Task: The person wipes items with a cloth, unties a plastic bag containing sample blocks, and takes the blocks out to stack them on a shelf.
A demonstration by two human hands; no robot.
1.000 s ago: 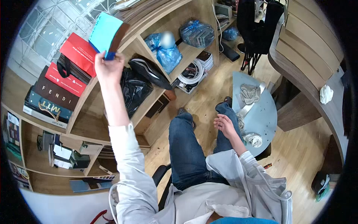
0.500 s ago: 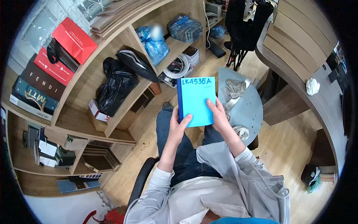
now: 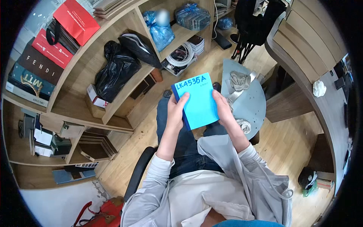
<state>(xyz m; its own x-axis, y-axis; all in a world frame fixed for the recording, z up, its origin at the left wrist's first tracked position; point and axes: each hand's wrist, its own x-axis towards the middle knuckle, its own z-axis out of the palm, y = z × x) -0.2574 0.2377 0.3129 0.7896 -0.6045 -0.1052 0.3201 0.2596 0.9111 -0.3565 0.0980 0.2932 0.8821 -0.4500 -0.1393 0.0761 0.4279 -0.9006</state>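
Note:
Above my lap is a bright blue notebook [image 3: 199, 104] with a dark blue spine strip and "LK4535A" handwritten along its top. It is closed and slightly tilted, its cover facing me. My left hand [image 3: 177, 110] grips the spine side, the thumb lying on the cover near the upper left. At the opposite edge, my right hand [image 3: 224, 108] holds the notebook, its thumb near the upper right. The other fingers of both hands are mostly hidden behind it.
A round grey table [image 3: 257, 102] with crumpled cloths [image 3: 239, 80] stands just right of the notebook. Wooden shelves [image 3: 72, 96] holding bags and boxes curve along the left. A curved desk [image 3: 325, 109] with stacked cardboard boxes [image 3: 302, 41] is on the right; a red bag [image 3: 104, 215] lies lower left.
The notebook has tilted, its top leaning left. My left hand has moved up the spine side and my right hand up the right edge. The camera view has shifted slightly.

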